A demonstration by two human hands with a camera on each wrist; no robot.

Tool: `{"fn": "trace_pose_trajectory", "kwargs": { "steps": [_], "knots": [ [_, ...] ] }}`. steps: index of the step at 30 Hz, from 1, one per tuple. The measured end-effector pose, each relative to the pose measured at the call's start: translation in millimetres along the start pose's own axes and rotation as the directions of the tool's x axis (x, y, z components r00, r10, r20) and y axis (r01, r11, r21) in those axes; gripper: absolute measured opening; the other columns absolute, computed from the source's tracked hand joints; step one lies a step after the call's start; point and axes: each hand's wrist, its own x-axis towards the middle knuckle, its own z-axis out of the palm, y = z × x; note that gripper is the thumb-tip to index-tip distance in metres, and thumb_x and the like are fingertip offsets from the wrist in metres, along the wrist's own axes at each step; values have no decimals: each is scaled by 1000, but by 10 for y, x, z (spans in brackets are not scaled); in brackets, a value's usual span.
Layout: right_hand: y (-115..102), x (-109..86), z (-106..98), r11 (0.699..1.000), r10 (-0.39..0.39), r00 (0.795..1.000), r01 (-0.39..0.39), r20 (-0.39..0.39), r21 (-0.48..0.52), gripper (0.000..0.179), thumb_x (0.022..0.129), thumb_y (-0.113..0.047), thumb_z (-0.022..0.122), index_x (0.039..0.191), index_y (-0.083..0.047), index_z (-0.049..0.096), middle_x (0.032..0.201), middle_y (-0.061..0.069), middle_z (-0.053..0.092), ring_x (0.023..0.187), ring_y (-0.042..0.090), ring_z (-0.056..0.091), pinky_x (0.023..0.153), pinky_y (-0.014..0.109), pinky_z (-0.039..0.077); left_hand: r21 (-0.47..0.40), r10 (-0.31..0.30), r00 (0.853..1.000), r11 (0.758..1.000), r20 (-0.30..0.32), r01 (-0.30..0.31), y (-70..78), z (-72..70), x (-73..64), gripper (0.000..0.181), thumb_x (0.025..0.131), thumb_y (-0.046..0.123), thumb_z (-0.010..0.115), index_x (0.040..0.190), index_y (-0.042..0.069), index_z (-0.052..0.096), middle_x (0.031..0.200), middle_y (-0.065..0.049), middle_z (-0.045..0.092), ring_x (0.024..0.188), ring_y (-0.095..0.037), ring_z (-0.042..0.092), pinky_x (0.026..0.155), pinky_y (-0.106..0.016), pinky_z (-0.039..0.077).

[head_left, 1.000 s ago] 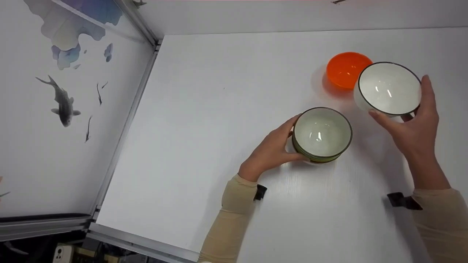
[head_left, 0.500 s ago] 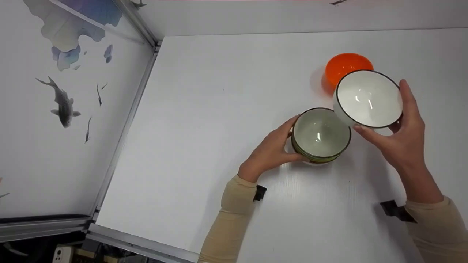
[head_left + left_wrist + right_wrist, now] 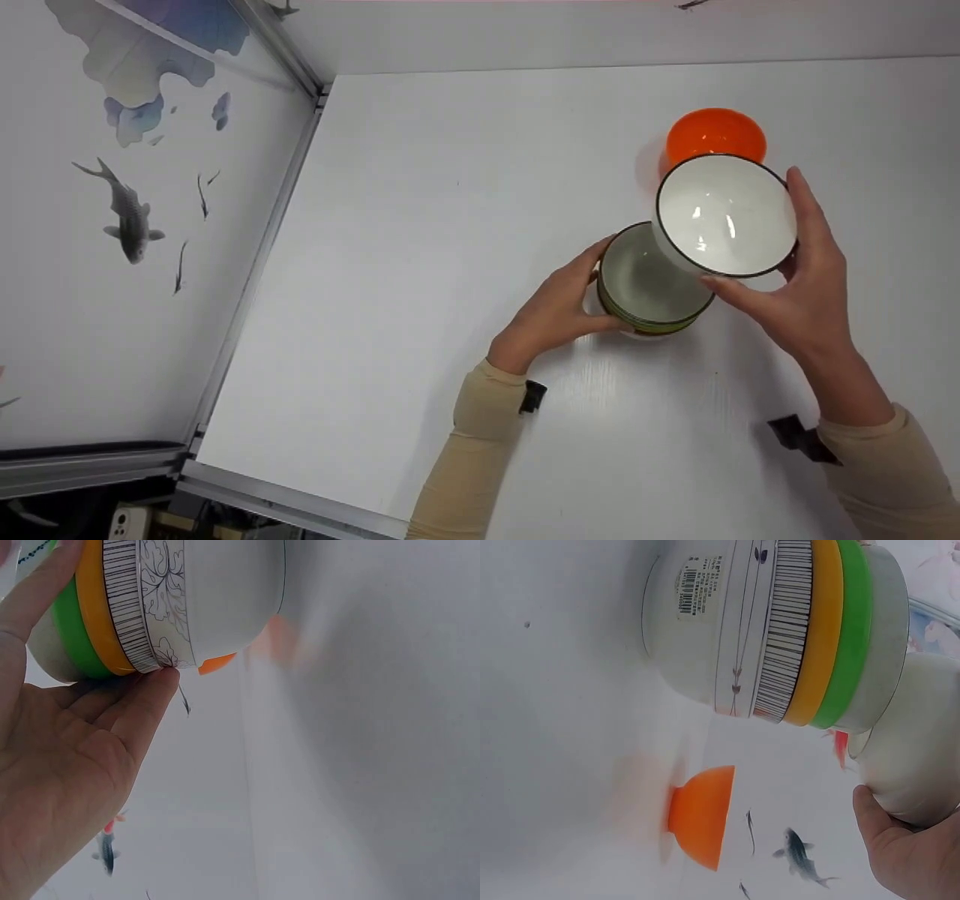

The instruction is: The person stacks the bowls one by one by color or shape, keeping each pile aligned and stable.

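Note:
My left hand (image 3: 559, 307) grips a stack of nested bowls (image 3: 645, 292) on the table, thumb on the near side and fingers on the far side. In the right wrist view the stack (image 3: 787, 637) shows white, striped, orange and green bands under a pale grey-white top bowl. Over the stack's right part, my right hand (image 3: 806, 300) holds a white bowl (image 3: 727, 217) with a dark rim, tilted. Its foot (image 3: 861, 742) lies close to the stack's rim; whether they touch I cannot tell. Behind it stands an orange bowl (image 3: 712, 133), partly covered in the head view.
The white table (image 3: 420, 225) meets a back wall (image 3: 525, 34) and a left side panel (image 3: 75, 300) with fish and lotus prints. A metal frame edge (image 3: 285, 495) runs along the table's front left.
My right hand has carried the white bowl left and toward me, from beside the orange bowl to over the stack's right part. My left hand and the stack have stayed put.

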Motion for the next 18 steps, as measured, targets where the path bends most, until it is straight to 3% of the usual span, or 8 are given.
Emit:
{"fn": "trace_pose_trajectory", "kwargs": {
  "steps": [6,18],
  "knots": [
    [19,-27,55,998,-54,998,55,32,-25,114,58,15,83,156,-7,29,152,15,45,129,6,50,94,4,47,-4,7,1000,1000,-8,-7,-7,0,-6,102,79,26,85,158,13,22,160,1,36,144,-6,37,115,-17,37],
    [14,-81,137,993,-79,993,86,90,-77,121,56,12,89,158,-9,27,152,13,45,133,7,47,101,5,43,-11,9,1000,1000,-10,-9,-31,10,7,101,79,27,85,158,14,23,159,1,37,145,-7,37,116,-20,38]
  ]
}}
